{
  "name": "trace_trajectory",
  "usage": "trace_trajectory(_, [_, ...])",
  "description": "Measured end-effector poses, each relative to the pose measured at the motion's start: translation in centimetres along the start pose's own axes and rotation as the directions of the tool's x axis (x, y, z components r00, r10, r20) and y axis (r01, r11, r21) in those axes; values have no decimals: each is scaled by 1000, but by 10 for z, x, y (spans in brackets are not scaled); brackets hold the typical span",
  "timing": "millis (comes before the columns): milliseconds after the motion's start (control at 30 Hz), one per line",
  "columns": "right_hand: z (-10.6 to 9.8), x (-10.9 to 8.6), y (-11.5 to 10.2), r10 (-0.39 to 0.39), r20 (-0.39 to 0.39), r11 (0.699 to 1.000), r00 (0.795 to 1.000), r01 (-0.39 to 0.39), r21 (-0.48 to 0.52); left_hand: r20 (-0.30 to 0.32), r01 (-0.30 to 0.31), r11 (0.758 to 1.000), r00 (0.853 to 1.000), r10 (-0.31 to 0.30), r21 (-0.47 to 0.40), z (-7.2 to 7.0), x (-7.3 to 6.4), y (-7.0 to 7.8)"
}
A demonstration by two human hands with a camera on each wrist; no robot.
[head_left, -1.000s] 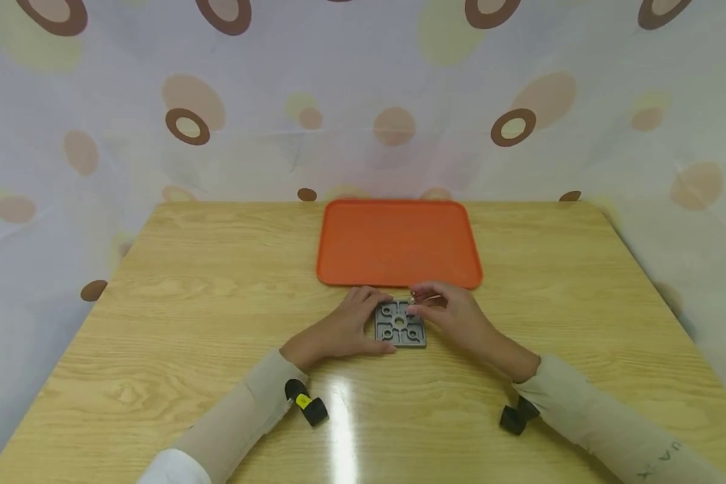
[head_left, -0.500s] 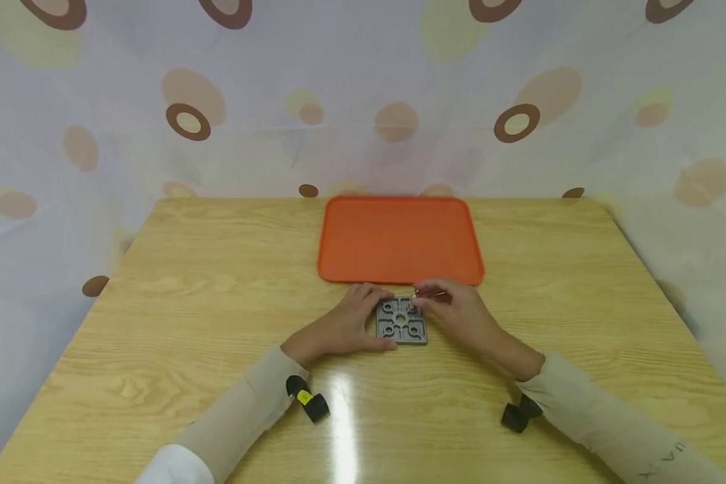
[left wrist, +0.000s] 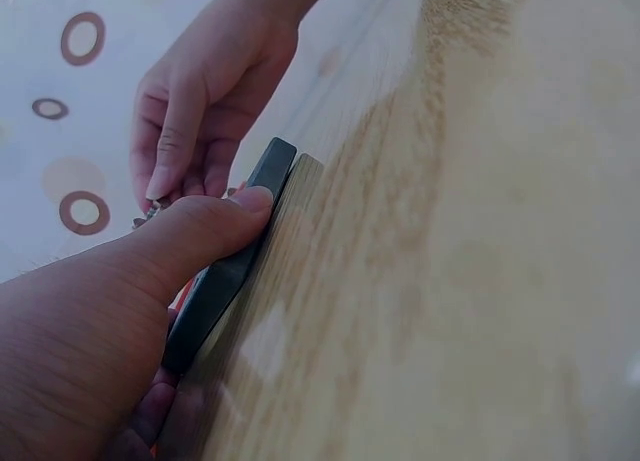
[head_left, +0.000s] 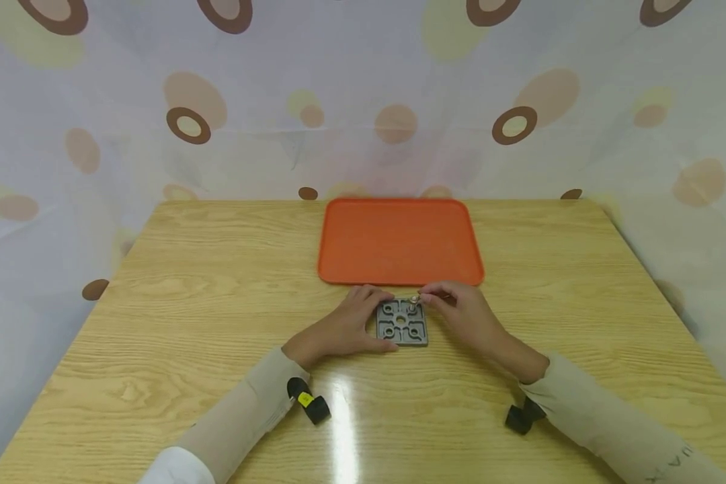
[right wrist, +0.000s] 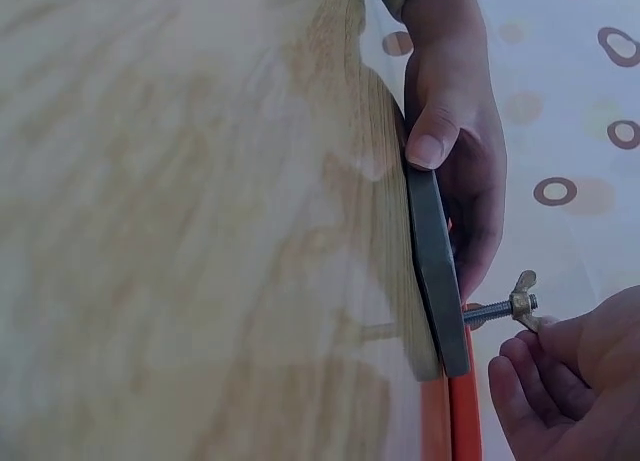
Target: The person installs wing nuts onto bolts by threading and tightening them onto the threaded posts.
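A square grey metal plate (head_left: 401,328) with a centre hole and raised rings at its corners lies flat on the table. My left hand (head_left: 347,327) holds it from the left, thumb on the near edge and fingers at the far edge. At the plate's far right corner a threaded bolt (right wrist: 488,312) stands upright, with a wing nut (right wrist: 522,299) near its top. My right hand (head_left: 467,319) pinches one wing of that nut between thumb and curled fingers. In the left wrist view, the left thumb hides part of the wing nut and bolt.
An orange tray (head_left: 399,279) lies just beyond the plate, close to both hands. The wooden table (head_left: 218,269) reaches back to a patterned cloth (head_left: 339,154), which also hangs along both sides. Dark camera mounts (head_left: 308,401) sit at the wrists.
My right fingertips have shifted slightly right, and the wing nut shows more clearly at the plate's corner. The left hand and the plate have stayed put.
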State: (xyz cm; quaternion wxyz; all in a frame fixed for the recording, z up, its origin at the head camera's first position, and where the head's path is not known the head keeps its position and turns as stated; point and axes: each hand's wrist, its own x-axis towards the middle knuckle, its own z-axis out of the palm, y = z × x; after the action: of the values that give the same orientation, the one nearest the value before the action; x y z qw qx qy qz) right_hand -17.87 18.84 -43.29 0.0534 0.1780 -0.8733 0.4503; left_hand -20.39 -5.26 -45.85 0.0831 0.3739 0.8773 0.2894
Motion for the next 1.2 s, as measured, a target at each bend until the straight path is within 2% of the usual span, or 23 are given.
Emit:
trace_trajectory(200, [-2, -2, -1, -4, 10, 999, 1000, 4, 44, 7, 3, 1000, 1000, -3, -4, 2, 1, -1])
trace_trajectory(433, [-8, -5, -30, -22, 14, 999, 1000, 21, 50, -2, -6, 1000, 1000, 6, -7, 0, 0, -1])
trace_trajectory(567, [-9, -6, -35, 6, 27, 998, 1000, -8, 58, -2, -2, 1000, 1000, 2, -4, 0, 0, -1])
trace_trajectory(733, [-9, -5, -35, 28, 61, 992, 998, -35, 125, -8, -6, 1000, 1000, 6, -1, 1, 1, -1])
trace_trajectory(933, [-7, -3, -33, 2, 78, 984, 997, -15, 176, -10, -8, 1000, 1000, 8, 3, 1, 1, -2])
trace_trajectory(1133, [1, 0, -10, -24, 77, 978, 997, 7, 209, 0, -6, 1000, 1000, 6, 0, 1, 1, -1])
trace_trajectory(1200, [1, 0, -11, -19, 80, 981, 997, 3, 196, -1, -6, 1000, 1000, 6, 1, 1, 1, -1])
